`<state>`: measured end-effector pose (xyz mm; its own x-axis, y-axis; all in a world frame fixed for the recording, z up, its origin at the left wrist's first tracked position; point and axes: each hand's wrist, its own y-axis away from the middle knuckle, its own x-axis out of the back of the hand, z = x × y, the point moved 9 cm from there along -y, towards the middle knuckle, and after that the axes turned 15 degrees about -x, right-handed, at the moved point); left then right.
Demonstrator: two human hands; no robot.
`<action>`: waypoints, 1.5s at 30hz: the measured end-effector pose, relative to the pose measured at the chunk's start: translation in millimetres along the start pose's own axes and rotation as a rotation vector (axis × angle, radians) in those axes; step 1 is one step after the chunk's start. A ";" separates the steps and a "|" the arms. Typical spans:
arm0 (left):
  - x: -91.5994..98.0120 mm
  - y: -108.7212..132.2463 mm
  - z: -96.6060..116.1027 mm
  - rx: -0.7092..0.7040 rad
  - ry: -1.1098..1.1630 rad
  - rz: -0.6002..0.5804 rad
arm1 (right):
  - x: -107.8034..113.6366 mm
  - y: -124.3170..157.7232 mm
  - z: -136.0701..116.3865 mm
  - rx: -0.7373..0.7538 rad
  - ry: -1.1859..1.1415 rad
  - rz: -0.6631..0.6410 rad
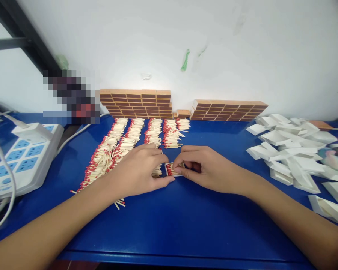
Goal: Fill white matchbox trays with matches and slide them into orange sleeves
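A small white matchbox tray (166, 170) lies on the blue table between my hands, with red-headed matches (170, 169) inside. My left hand (139, 168) curls around the tray's left end, index finger at the far side and thumb at the near side. More matches show in the gap under its palm. Over the tray's right half, my right hand (202, 165) has thumb and forefinger pinched at the matches; its other fingers are bent in. Loose matches (101, 157) lie in several rows behind and left of my left hand, partly covered by it.
Stacked matchboxes (138, 103) with brown sides line the wall, and a second stack (231, 110) stands to the right. White empty trays (290, 150) are heaped on the right. A power strip (25, 161) with cables sits left. The blue table's (186, 232) front edge runs below my arms.
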<state>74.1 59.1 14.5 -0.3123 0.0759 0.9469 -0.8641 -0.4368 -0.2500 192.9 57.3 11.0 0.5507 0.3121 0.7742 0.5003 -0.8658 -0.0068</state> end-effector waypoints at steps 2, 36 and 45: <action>-0.1 0.0 0.0 0.003 0.003 -0.001 | 3.4 0.0 1.0 -0.020 0.018 0.017; 0.3 -0.1 1.1 -0.002 -0.006 0.007 | 4.4 -4.9 11.9 -0.089 0.030 0.104; -0.6 -0.5 0.9 -0.013 -0.010 -0.004 | 1.3 -5.5 9.0 -0.047 0.098 0.060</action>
<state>75.0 58.5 14.2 -0.3050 0.0687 0.9499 -0.8704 -0.4250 -0.2487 196.9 66.0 6.4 0.5099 0.2212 0.8313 0.4347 -0.9002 -0.0271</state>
